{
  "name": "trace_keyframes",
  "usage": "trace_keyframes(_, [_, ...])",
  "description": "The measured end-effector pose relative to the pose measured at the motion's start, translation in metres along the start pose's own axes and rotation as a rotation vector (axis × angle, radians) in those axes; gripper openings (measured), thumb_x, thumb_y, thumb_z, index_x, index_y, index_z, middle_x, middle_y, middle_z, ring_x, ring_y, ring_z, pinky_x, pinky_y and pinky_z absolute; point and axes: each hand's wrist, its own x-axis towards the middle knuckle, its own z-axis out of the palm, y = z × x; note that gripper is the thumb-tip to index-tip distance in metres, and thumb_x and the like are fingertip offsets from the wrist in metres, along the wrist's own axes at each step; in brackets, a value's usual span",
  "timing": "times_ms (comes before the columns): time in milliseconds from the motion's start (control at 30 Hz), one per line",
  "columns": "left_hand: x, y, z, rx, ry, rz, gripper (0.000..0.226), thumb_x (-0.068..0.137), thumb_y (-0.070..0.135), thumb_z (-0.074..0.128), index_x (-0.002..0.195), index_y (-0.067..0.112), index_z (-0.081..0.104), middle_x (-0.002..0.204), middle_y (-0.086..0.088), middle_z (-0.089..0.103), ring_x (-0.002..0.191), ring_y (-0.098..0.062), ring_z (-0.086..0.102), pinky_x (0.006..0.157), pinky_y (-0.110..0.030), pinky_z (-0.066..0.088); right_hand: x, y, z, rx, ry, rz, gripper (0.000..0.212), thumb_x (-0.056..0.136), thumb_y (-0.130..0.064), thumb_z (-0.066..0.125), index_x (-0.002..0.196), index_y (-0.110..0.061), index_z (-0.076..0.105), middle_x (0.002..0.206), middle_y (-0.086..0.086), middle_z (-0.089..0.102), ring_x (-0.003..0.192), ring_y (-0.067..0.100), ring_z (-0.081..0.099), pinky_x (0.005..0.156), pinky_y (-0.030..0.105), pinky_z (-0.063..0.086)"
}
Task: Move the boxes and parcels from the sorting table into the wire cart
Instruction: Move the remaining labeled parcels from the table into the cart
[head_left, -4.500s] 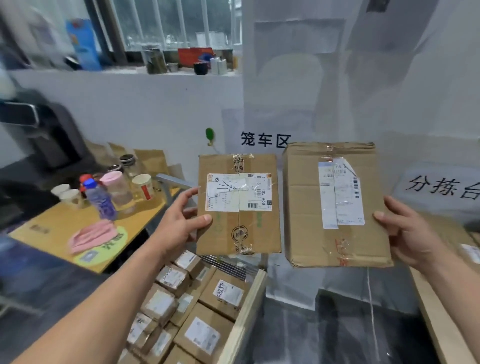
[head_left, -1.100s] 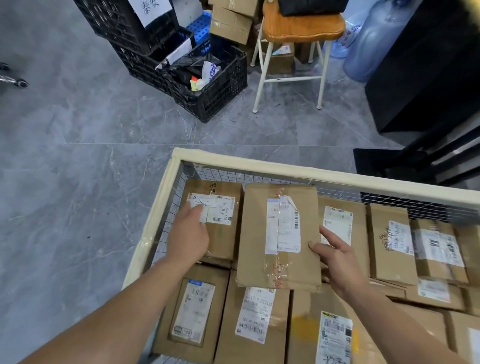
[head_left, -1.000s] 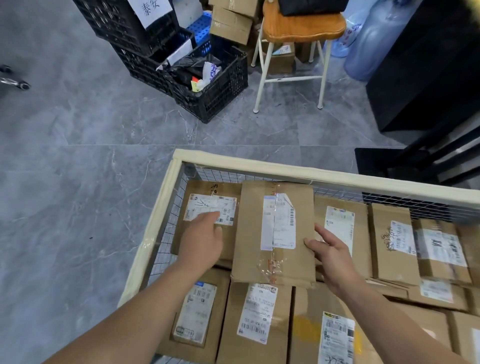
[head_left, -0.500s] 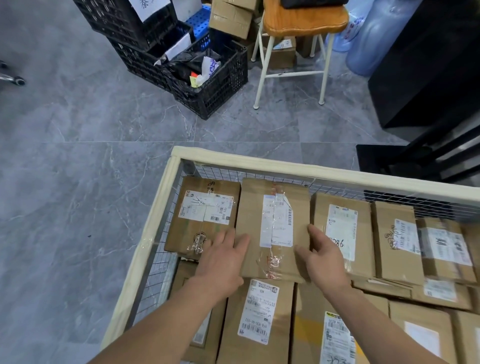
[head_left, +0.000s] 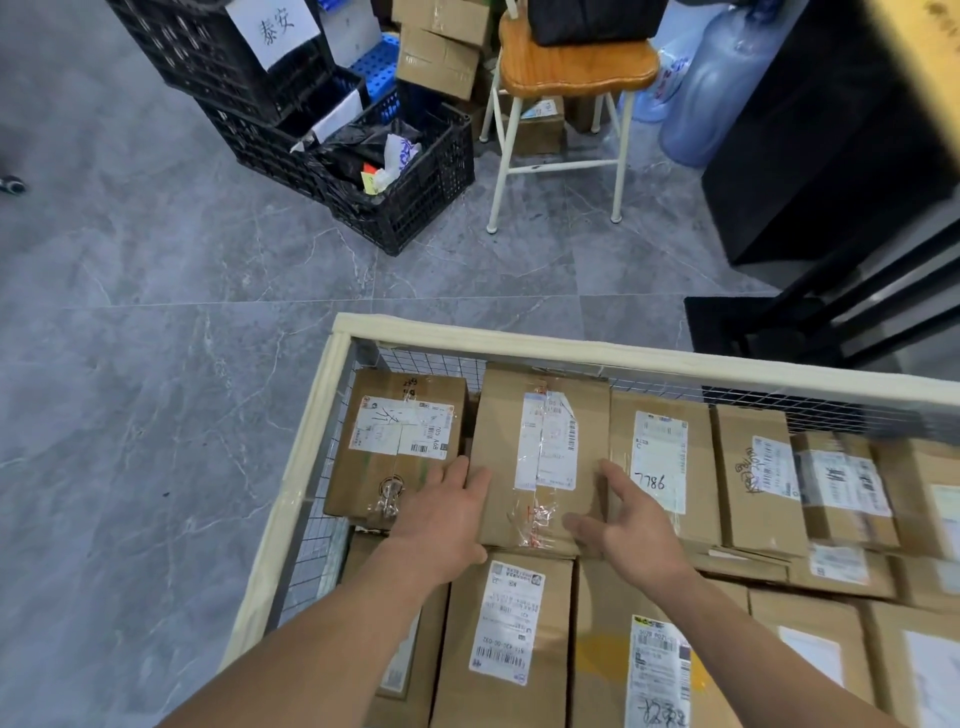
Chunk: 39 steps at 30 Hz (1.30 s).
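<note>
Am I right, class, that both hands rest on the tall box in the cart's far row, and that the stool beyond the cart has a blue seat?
Not quite: the head view shows the stool has a wooden, orange-brown seat. The rest stands: the left hand and right hand rest on the tall box in the far row of the cart.

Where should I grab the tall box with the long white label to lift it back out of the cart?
Take the tall box by its two long side edges, near end, from above. It lies flat, boxes packed both sides; the hands, left and right, already flank it.
</note>
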Motion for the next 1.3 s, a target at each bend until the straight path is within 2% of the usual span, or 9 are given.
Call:
trace_keyframes(67, [-0.014, 0.001, -0.013, 0.026, 0.013, 0.012, 0.096, 0.085, 0.044, 0.076, 0.157, 0.02, 0.017, 0.164, -0.007, 0.017, 0.148, -0.031, 0.022, 0.114, -0.053, 0.035, -0.017, -0.014, -0.006, -0.056, 0.009, -0.015, 0.075, 0.085, -0.033, 0.081, 0.149, -0.026, 0.042, 0.143, 0.004, 0.057, 0.128, 0.026, 0.057, 0.098, 0.03, 0.049])
trace_keyframes(200, [-0.047, 0.004, -0.046, 0.032, 0.077, 0.043, 0.09, 0.087, 0.047, 0.071, 0.156, 0.02, 0.021, 0.161, -0.004, 0.025, 0.148, -0.028, 0.024, 0.11, -0.047, 0.041, -0.055, -0.042, -0.02, -0.214, 0.046, -0.089, 0.074, 0.094, -0.03, 0.071, 0.157, -0.02, 0.033, 0.161, -0.003, 0.039, 0.146, 0.021, 0.039, 0.113, 0.03, 0.034])
trace_keyframes(333, [-0.082, 0.012, -0.082, 0.029, 0.15, 0.07, 0.079, 0.083, 0.046, 0.065, 0.149, 0.021, 0.03, 0.149, 0.002, 0.037, 0.139, -0.024, 0.032, 0.1, -0.043, 0.046, -0.101, -0.069, -0.037, -0.344, 0.11, -0.158, 0.071, 0.099, -0.03, 0.062, 0.16, -0.02, 0.028, 0.165, -0.003, 0.031, 0.149, 0.019, 0.034, 0.118, 0.032, 0.033])
trace_keyframes(433, [-0.11, 0.028, -0.111, 0.045, 0.216, 0.119, 0.078, 0.084, 0.048, 0.064, 0.149, 0.02, 0.031, 0.149, 0.0, 0.038, 0.136, -0.023, 0.034, 0.105, -0.044, 0.042, -0.138, -0.085, -0.055, -0.363, 0.162, -0.183, 0.07, 0.1, -0.032, 0.061, 0.16, -0.02, 0.028, 0.164, -0.002, 0.033, 0.149, 0.019, 0.035, 0.117, 0.033, 0.033])
trace_keyframes(633, [-0.157, 0.084, -0.162, 0.005, 0.356, 0.265, 0.087, 0.093, 0.057, 0.059, 0.158, 0.015, 0.02, 0.165, -0.002, 0.023, 0.151, -0.023, 0.021, 0.122, -0.037, 0.024, -0.203, -0.097, -0.111, -0.408, 0.325, -0.217, 0.066, 0.098, -0.038, 0.06, 0.157, -0.022, 0.034, 0.161, -0.002, 0.038, 0.14, 0.02, 0.046, 0.11, 0.033, 0.041])
trace_keyframes(867, [-0.2, 0.2, -0.201, 0.096, 0.492, 0.485, 0.086, 0.093, 0.062, 0.054, 0.157, 0.016, 0.022, 0.162, 0.0, 0.027, 0.148, -0.021, 0.024, 0.119, -0.039, 0.029, -0.286, -0.064, -0.2, -0.398, 0.512, -0.194, 0.069, 0.099, -0.041, 0.059, 0.158, -0.018, 0.033, 0.163, 0.002, 0.035, 0.15, 0.017, 0.032, 0.118, 0.032, 0.032])
trace_keyframes(967, [-0.224, 0.266, -0.204, 0.146, 0.524, 0.576, 0.088, 0.093, 0.064, 0.053, 0.158, 0.015, 0.02, 0.163, -0.001, 0.025, 0.15, -0.022, 0.023, 0.12, -0.04, 0.029, -0.329, -0.028, -0.239, -0.408, 0.608, -0.169, 0.07, 0.099, -0.045, 0.055, 0.159, -0.02, 0.031, 0.165, 0.001, 0.032, 0.152, 0.016, 0.028, 0.119, 0.033, 0.031])
trace_keyframes(1133, [-0.271, 0.38, -0.193, 0.215, 0.574, 0.703, 0.076, 0.091, 0.064, 0.055, 0.147, 0.018, 0.033, 0.148, 0.002, 0.041, 0.135, -0.021, 0.037, 0.107, -0.039, 0.039, -0.407, 0.047, -0.303, -0.399, 0.75, -0.098, 0.072, 0.099, -0.049, 0.054, 0.16, -0.022, 0.027, 0.167, 0.0, 0.026, 0.153, 0.017, 0.024, 0.121, 0.035, 0.029])
trace_keyframes(1300, [-0.323, 0.492, -0.173, 0.256, 0.613, 0.84, 0.072, 0.087, 0.066, 0.057, 0.14, 0.019, 0.041, 0.141, 0.003, 0.048, 0.128, -0.019, 0.044, 0.103, -0.039, 0.044, -0.489, 0.118, -0.353, -0.348, 0.886, -0.011, 0.063, 0.098, -0.049, 0.054, 0.153, -0.02, 0.04, 0.159, 0.003, 0.039, 0.145, 0.022, 0.038, 0.113, 0.04, 0.04])
